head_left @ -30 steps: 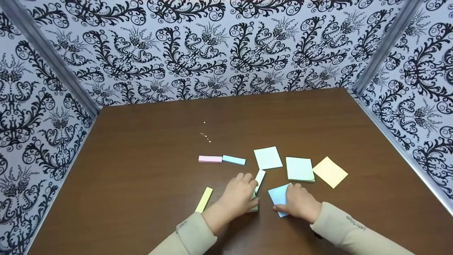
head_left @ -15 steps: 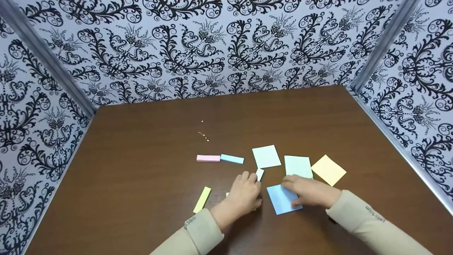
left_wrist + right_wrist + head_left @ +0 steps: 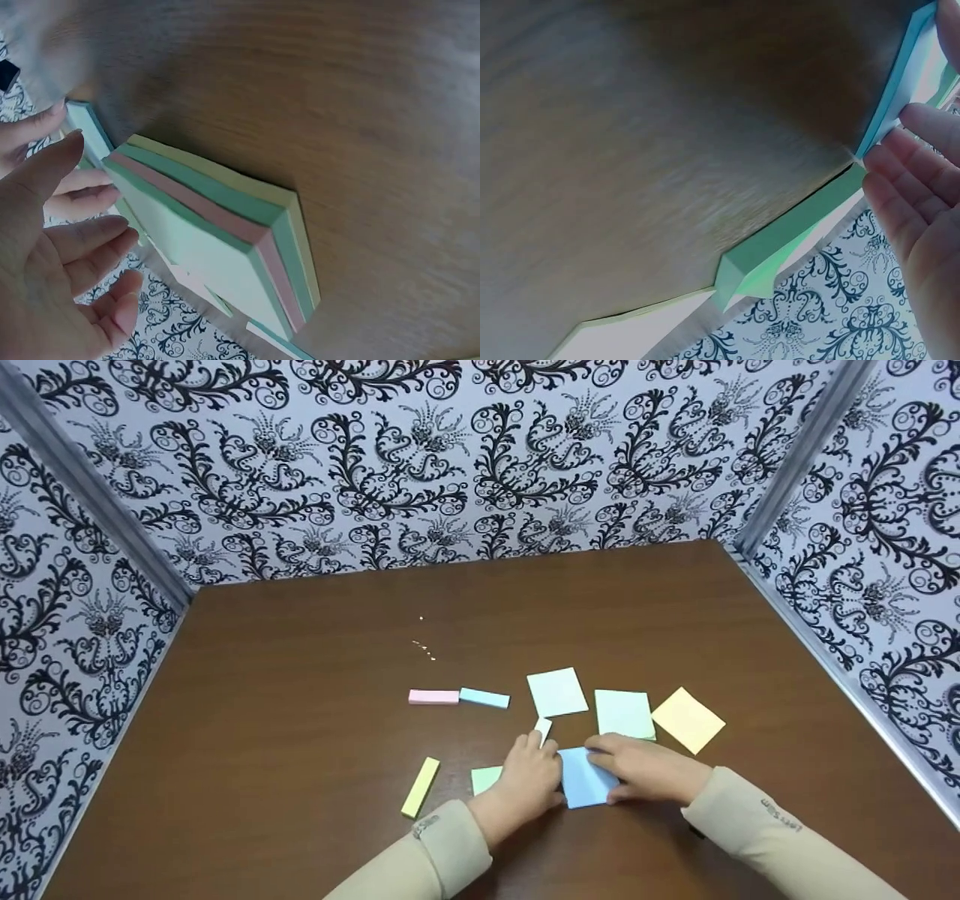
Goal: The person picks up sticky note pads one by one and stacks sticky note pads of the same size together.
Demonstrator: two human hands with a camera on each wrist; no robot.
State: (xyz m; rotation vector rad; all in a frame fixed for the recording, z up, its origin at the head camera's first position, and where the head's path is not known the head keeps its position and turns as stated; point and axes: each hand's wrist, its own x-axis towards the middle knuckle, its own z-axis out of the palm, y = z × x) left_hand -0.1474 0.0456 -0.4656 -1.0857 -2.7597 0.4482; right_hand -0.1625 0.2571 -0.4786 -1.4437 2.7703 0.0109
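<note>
A blue sticky note pad (image 3: 585,780) lies on the table between the two hands. My right hand (image 3: 649,767) holds it on its right side, fingers at the far corner and thumb at the near one. My left hand (image 3: 529,776) is at the pad's left edge, fingers relaxed and holding nothing. Left of that hand, partly hidden by it, is a thick stack of sticky note pads (image 3: 486,778). The left wrist view shows this stack (image 3: 202,202) in green, pink and yellow layers. A narrow pale strip pad (image 3: 543,727) pokes out beyond my left fingers.
Farther back lie a pale square pad (image 3: 557,692), a pale green pad (image 3: 625,714) and a yellow note (image 3: 688,720). Pink (image 3: 433,697) and blue (image 3: 484,698) strip pads lie end to end on the left. A yellow strip pad (image 3: 421,787) is nearer. Patterned walls surround the table.
The blue pad has turned straighter and slid left under my right hand, which took it again farther right. My left hand has moved right, off the stack, uncovering its green top.
</note>
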